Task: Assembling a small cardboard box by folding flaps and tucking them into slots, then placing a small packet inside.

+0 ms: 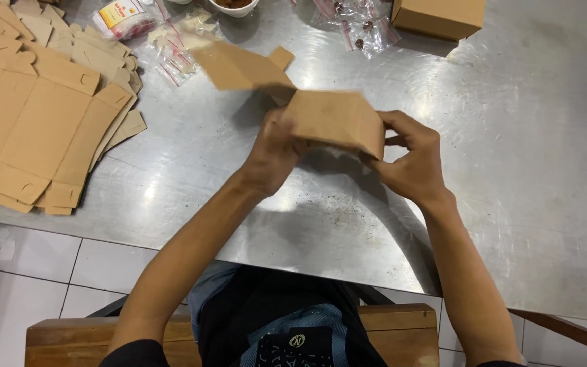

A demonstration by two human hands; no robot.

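We hold the half-folded brown cardboard box [334, 121] above the steel table [511, 170], left hand [273, 153] clamped on its left end, right hand [409, 160] pinching its right side, so the loose lid flap [239, 66] hangs free.

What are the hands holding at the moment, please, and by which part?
Both hold a half-folded brown box above the table: left hand at its left end, right hand at its right end.
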